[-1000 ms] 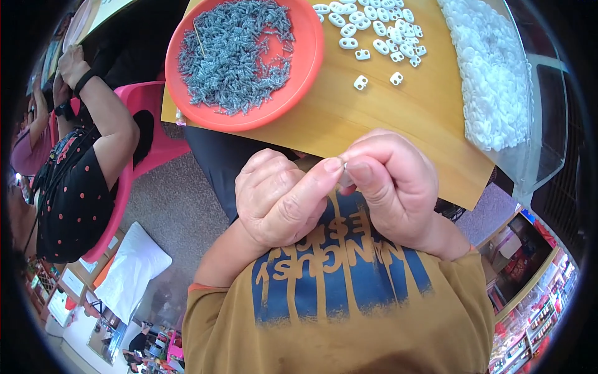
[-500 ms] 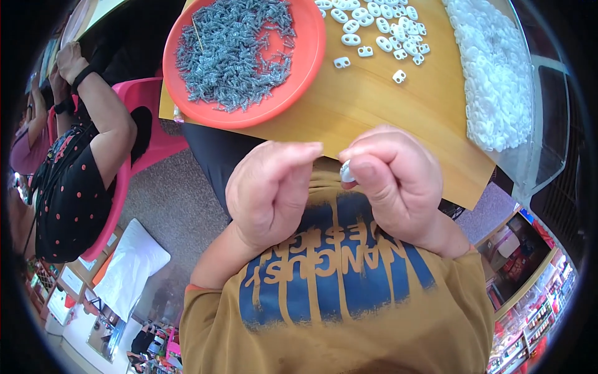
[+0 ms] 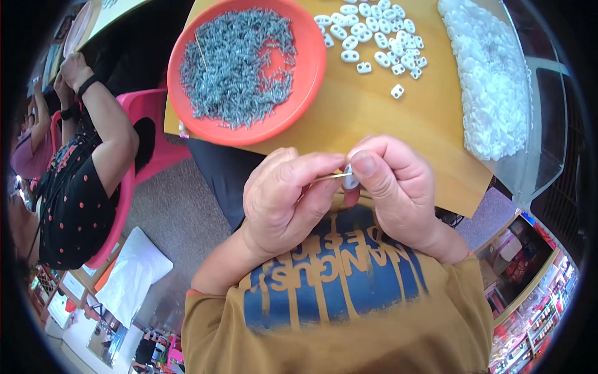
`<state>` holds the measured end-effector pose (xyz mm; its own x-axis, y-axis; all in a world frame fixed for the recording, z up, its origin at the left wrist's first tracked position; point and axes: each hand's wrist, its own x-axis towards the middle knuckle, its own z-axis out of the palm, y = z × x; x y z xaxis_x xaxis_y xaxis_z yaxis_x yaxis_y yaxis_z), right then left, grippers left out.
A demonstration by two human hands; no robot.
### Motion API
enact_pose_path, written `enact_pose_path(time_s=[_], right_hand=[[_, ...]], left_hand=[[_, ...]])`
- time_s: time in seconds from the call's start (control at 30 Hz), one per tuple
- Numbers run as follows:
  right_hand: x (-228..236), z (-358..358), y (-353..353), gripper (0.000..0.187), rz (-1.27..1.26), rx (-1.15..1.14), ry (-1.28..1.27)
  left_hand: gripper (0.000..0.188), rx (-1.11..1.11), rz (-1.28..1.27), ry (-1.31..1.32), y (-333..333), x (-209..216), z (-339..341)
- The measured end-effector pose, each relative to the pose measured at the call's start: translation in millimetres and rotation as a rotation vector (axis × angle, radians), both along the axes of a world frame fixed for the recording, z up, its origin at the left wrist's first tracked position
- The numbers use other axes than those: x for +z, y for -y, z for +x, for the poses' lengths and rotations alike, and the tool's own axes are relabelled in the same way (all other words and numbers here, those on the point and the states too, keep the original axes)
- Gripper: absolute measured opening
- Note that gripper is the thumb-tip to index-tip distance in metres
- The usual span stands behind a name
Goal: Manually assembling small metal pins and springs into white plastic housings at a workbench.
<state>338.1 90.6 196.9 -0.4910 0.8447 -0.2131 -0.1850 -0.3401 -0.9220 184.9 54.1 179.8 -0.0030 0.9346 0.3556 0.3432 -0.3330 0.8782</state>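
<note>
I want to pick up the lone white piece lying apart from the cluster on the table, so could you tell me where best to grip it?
Pinch the lone white piece across its two narrow sides, coming from above. It lies flat on the wooden table with bare wood all round, so fingertips probably fit either side without disturbing the white cluster.

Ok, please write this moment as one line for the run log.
left hand: pinches thin metal pin | right hand: holds small white piece | pin meets piece | orange tray: grey parts

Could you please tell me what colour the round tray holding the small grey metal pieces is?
The tray is orange-red, seen clearest in the head view.
</note>
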Motion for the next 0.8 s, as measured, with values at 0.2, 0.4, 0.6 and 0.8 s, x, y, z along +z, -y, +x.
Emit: enact_pose_path(time_s=[0.2, 0.4, 0.6, 0.8], right_hand=[[0, 3, -4, 0.021, -0.068, 0.025, 0.033], [-1, 4, -7, 0.022, -0.089, 0.029, 0.07], [-2, 5, -8, 0.021, -0.064, -0.004, 0.087], [-5, 6, -6, 0.014, 0.18, -0.027, 0.233]], left_hand=[[0.029, -0.047, 0.034, -0.127, -5, 0, -5], [0.03, -0.091, 0.135, -0.245, -11, -1, -9], [0.028, -0.065, 0.214, -0.332, -14, -1, -4], [0.025, -0.014, 0.272, -0.38, -11, -5, 1]])
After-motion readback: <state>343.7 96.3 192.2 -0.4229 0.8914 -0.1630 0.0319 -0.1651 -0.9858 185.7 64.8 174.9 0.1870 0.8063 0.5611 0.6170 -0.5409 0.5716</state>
